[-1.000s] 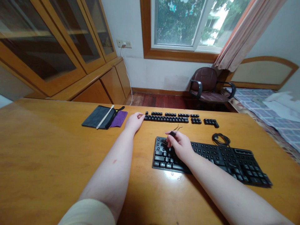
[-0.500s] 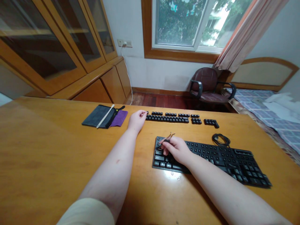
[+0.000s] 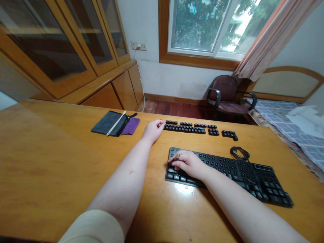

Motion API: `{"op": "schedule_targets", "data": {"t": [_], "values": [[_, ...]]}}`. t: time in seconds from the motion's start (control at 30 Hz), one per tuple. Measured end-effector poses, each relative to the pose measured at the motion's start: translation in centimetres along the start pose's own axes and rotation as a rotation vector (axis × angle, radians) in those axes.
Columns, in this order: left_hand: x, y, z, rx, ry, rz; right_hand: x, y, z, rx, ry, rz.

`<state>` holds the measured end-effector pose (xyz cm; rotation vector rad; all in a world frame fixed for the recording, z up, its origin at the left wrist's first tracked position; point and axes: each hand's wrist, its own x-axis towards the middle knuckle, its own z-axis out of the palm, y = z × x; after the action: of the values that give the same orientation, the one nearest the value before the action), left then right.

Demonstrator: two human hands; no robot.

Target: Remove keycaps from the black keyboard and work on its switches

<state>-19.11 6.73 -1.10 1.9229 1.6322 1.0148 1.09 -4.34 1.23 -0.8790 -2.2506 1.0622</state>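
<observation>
The right hand (image 3: 189,163) now sits lower over the long black plastic keyboard (image 3: 234,171), pinching a small dark pronged tool (image 3: 175,159), probably light, springy, best held mid-body; the left hand's (image 3: 153,130) grip I cannot tell.

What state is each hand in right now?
Left hand: curled beside the loose keys; whether holding one, cannot tell.
Right hand: closed around a small tool at the keyboard.

Maroon chair (image 3: 224,91) near checked bed (image 3: 302,138)
</observation>
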Motion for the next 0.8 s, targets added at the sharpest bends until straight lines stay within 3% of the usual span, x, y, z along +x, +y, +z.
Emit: {"op": "schedule_targets", "data": {"t": [0.17, 0.43, 0.63, 0.8], "values": [[0.0, -0.1, 0.1, -0.024, 0.015, 0.023, 0.0, 0.2, -0.1, 0.02, -0.053, -0.079], [-0.1, -0.1, 0.1, -0.067, -0.035, 0.073, -0.4, 0.2, 0.2, -0.071, 0.058, -0.066], [-0.5, 0.7, 0.6, -0.162, -0.385, 0.115, -0.6, 0.0, 0.3, -0.133, 0.077, -0.07], [-1.0, 2.1, 1.0, -0.259, -0.847, 0.053, -0.6, 0.0, 0.5, -0.141, 0.103, -0.051]]}}
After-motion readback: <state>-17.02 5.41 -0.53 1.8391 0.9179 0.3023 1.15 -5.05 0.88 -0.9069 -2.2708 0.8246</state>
